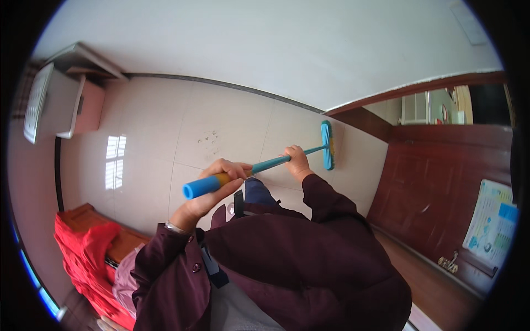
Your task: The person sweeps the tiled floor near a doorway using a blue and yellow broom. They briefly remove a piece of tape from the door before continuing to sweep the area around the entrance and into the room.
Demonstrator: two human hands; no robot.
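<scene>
A broom (270,164) with a teal handle slants across the middle of the view, its blue end cap toward me. Near that end, my left hand (220,179) is wrapped round the yellow and blue grip. Lower down the handle, my right hand (298,164) grips it with closed fingers. The blue broom head (327,144), with teal and yellow bristles, rests on the floor by the doorway at right. Some dark specks of dirt (208,138) lie on the tiles, left of the broom head and beyond my left hand.
Pale glossy tiles (149,121) run up to a white wall (248,44). A dark red door (441,187) with a poster stands at right, beside a doorway. At left are a cabinet (88,105) and a wooden seat (127,245) draped with red cloth (83,259).
</scene>
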